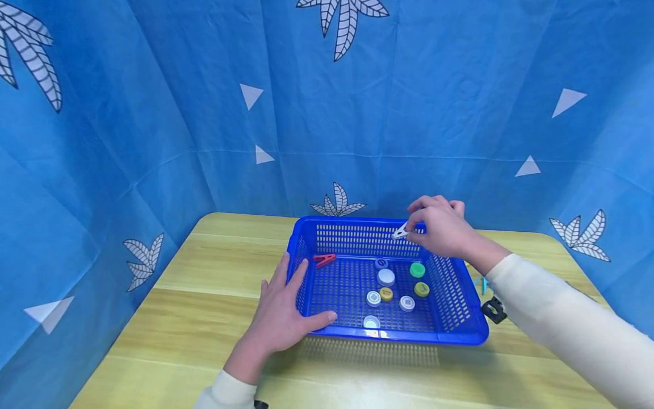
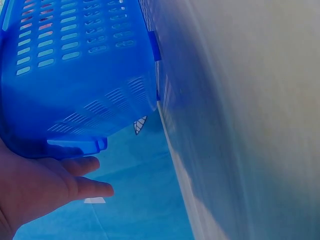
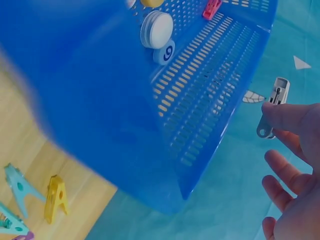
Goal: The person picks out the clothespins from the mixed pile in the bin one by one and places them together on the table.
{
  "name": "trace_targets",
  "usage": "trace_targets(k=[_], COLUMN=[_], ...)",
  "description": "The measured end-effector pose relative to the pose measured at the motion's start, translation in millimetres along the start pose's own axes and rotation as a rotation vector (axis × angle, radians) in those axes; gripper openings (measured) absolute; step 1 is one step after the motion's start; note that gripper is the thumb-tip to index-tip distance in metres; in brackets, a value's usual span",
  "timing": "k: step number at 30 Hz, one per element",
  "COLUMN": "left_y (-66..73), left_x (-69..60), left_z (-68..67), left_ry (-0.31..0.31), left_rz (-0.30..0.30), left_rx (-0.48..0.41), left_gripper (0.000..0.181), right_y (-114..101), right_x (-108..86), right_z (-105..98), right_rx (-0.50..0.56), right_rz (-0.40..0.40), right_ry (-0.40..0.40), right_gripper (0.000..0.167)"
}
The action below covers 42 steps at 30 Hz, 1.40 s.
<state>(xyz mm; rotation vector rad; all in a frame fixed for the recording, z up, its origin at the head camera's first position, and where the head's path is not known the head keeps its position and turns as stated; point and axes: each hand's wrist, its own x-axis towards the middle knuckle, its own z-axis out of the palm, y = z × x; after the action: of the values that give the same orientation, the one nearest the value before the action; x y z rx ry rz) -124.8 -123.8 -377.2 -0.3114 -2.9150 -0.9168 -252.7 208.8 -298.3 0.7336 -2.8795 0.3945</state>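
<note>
My right hand (image 1: 439, 227) pinches a white clothespin (image 1: 401, 232) between thumb and fingertips, above the back right part of the blue basket (image 1: 388, 337). In the right wrist view the same clothespin (image 3: 276, 102) is seen apart from the basket's rim. At the basket's left front corner, my left hand (image 1: 283, 309) rests against the rim with its fingers spread. A red clothespin (image 1: 324, 260) lies inside, at the back left. Several bottle caps sit on the basket floor, among them a green cap (image 1: 417, 270), a large white cap (image 1: 386, 277) and a yellow cap (image 1: 421, 289).
Right of the basket, on the wooden table (image 1: 204, 272), lie a yellow clothespin (image 3: 56, 200) and a turquoise clothespin (image 3: 21, 187), with others partly cut off beside them. A blue curtain (image 1: 327, 113) with leaf prints hangs along the table's back and sides.
</note>
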Motion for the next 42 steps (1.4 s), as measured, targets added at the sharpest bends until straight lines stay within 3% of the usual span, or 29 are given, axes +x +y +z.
trace_targets(k=[42], left_y=[-1.0], left_x=[-0.4], left_z=[2.1], left_ry=[0.021], left_rz=[0.025], left_rx=[-0.008], left_gripper=[0.115], right_y=[38], right_x=[-44.7], right_z=[-16], right_rx=[-0.006], right_rz=[0.101], right_ry=[0.045], right_gripper=[0.004])
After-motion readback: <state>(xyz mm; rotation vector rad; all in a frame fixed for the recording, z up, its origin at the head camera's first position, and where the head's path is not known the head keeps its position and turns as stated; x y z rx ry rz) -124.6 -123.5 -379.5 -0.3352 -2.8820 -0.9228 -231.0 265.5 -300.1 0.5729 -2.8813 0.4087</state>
